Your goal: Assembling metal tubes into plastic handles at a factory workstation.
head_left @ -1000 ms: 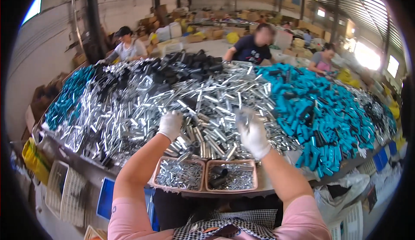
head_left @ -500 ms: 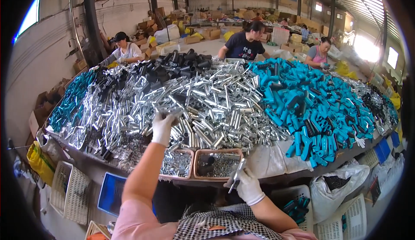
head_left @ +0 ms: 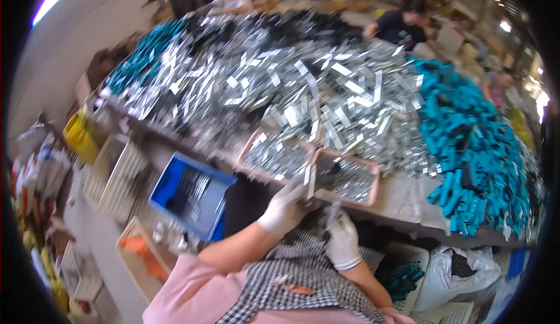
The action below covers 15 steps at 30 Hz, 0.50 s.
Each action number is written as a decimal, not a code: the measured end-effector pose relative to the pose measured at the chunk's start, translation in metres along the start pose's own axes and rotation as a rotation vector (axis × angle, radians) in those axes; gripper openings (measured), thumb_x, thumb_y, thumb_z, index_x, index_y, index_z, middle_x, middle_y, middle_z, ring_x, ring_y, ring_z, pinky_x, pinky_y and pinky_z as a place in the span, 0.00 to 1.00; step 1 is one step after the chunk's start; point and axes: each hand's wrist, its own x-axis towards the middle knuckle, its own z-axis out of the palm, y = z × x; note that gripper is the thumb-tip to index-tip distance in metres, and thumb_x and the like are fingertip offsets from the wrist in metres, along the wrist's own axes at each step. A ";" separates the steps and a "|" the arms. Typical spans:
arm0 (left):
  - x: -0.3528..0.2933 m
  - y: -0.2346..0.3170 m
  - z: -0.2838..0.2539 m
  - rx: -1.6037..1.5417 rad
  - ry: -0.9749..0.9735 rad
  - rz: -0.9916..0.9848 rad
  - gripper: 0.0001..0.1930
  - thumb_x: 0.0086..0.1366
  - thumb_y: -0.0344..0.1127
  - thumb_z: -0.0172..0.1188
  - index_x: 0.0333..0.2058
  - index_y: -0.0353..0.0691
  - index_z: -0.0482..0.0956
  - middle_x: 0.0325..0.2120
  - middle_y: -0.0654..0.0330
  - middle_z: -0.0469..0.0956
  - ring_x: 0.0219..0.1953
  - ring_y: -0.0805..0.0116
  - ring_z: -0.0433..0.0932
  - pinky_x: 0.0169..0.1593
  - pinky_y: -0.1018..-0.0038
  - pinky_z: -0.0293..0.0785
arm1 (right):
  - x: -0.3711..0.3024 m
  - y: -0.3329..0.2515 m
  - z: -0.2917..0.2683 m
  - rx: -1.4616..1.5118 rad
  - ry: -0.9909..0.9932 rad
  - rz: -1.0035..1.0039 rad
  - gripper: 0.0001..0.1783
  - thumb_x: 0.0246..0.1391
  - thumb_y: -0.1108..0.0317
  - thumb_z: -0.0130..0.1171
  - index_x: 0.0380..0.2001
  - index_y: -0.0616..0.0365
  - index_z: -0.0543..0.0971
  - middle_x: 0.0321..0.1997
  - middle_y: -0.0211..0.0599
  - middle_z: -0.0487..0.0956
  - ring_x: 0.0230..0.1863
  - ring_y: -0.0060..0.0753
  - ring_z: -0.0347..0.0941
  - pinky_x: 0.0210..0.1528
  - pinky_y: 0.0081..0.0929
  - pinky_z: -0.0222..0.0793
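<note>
My left hand (head_left: 284,208), in a white glove, is just in front of the small-parts trays, its fingers closed on a shiny metal tube (head_left: 311,179) that stands nearly upright. Close by on the right, my gloved right hand (head_left: 343,241) is closed around a grey metal piece (head_left: 332,214), too blurred to name more exactly. Both hands are near my body, a little apart. Beyond them, a wide heap of silver metal tubes (head_left: 344,99) covers the table. Two pinkish trays of small metal parts, a left tray (head_left: 247,154) and a right tray (head_left: 374,187), sit at its near edge.
Teal plastic handles (head_left: 472,160) are piled on the right, with more teal pieces (head_left: 146,52) far left. Black parts (head_left: 315,26) lie at the back. A blue bin (head_left: 169,192), cream baskets (head_left: 119,178) and a white sack (head_left: 466,283) stand below the table. Co-workers sit across.
The view has swung left and down, with blur. My left hand has come back from the tube heap toward my body. Both hands are now close together.
</note>
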 end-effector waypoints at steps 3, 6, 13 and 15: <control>-0.004 0.006 -0.004 0.112 -0.034 0.095 0.26 0.70 0.34 0.57 0.63 0.45 0.60 0.46 0.60 0.74 0.47 0.66 0.76 0.51 0.62 0.75 | 0.001 0.006 0.006 -0.224 -0.052 -0.127 0.13 0.65 0.70 0.46 0.45 0.67 0.74 0.30 0.31 0.77 0.27 0.19 0.69 0.32 0.18 0.66; -0.014 0.014 -0.002 0.188 0.121 0.184 0.40 0.67 0.25 0.58 0.70 0.50 0.43 0.46 0.54 0.73 0.46 0.60 0.79 0.50 0.59 0.79 | -0.001 0.007 0.012 -0.365 -0.088 -0.171 0.12 0.63 0.72 0.46 0.44 0.67 0.75 0.33 0.36 0.81 0.26 0.20 0.70 0.31 0.18 0.68; -0.032 0.002 -0.007 1.211 0.091 0.331 0.26 0.63 0.30 0.66 0.57 0.31 0.66 0.40 0.55 0.80 0.43 0.68 0.82 0.46 0.73 0.79 | 0.008 -0.001 0.016 -0.756 -0.086 -0.427 0.13 0.54 0.74 0.60 0.44 0.64 0.78 0.35 0.53 0.80 0.37 0.53 0.79 0.41 0.36 0.74; -0.034 0.008 0.004 1.306 0.049 0.418 0.24 0.60 0.34 0.69 0.52 0.32 0.73 0.33 0.52 0.83 0.36 0.65 0.84 0.41 0.71 0.79 | 0.011 -0.005 0.018 -0.836 -0.021 -0.483 0.20 0.51 0.73 0.64 0.48 0.63 0.76 0.36 0.53 0.80 0.36 0.55 0.79 0.40 0.38 0.75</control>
